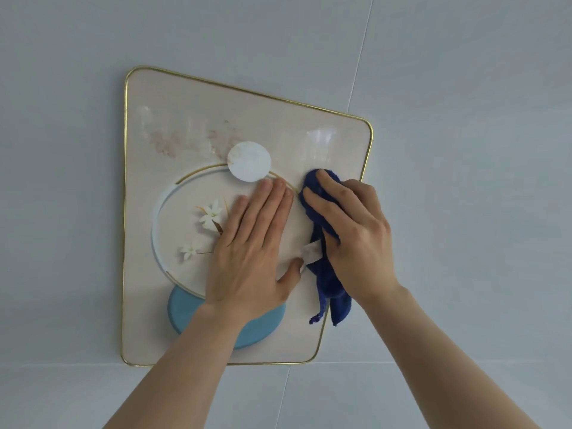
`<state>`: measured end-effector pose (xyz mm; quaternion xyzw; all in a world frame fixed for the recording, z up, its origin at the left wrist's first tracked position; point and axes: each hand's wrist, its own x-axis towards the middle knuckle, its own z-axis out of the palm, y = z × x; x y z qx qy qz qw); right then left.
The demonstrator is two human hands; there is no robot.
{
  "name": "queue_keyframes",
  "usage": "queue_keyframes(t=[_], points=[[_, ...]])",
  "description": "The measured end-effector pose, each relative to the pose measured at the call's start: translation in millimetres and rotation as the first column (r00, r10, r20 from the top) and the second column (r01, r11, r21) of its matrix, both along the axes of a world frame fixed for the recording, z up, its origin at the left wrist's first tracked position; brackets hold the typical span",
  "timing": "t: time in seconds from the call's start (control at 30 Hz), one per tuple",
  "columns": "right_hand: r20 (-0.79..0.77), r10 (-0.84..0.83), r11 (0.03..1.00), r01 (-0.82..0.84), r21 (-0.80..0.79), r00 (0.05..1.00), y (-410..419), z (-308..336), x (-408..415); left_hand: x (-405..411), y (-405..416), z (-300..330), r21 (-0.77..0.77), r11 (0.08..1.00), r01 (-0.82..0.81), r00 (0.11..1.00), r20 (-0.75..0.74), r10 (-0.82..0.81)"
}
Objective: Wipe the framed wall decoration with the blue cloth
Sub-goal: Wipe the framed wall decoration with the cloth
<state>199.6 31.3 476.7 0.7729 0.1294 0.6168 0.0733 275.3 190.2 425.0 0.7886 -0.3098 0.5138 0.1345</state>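
The decoration (216, 119) is hanging flat on the wall, a cream panel with rounded corners and a thin gold rim, showing a pale ring, white flowers, a white disc at 12 o'clock and a blue disc at 6. The cloth (322, 267), dark blue and bunched, is pressing against its 3 o'clock side, one end dangling past the rim.

Soft, even daylight is filling the scene; no hard shadows are falling on the wall (464, 88). A pale glare patch is showing on the framed decoration (185, 125) toward two o'clock, with a fainter sheen at ten o'clock. Wide-angle distortion is skewing the frame's outline and bending the tile seams. Focus is holding reasonably sharp, softening slightly overall.
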Motion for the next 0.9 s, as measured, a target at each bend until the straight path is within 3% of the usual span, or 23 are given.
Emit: queue_keyframes(t=[0.17, 0.37, 0.63, 0.8, 0.9], points=[[0.032, -0.052, 0.998, 0.051, 0.02, 0.998, -18, 2, -8, -2, 2, 1, 0.006, 1.0, -0.002, 1.0, 0.002, 0.002], [0.067, 0.026, 0.996, -0.031, 0.081, 0.997, -7, 27, 1, -4, -1, 1, -0.005, 1.0, -0.003, 1.0, -0.005, 0.003], [-0.053, -0.009, 0.997, 0.004, -0.081, 0.999, -13, -4, -9, -4, 0, 1, -0.026, 1.0, -0.001, 1.0, 0.003, 0.001], [0.1, 0.004, 0.989, -0.019, 0.15, 0.995, -10, 15, -2, -5, -1, 1, -0.04, 0.999, 0.019, 1.0, 0.002, -0.019], [0.139, -0.004, 0.984, -0.021, 0.179, 0.99, -2, 15, 3, -4, -2, 1, -0.035, 0.999, 0.006, 1.0, 0.004, -0.006]])
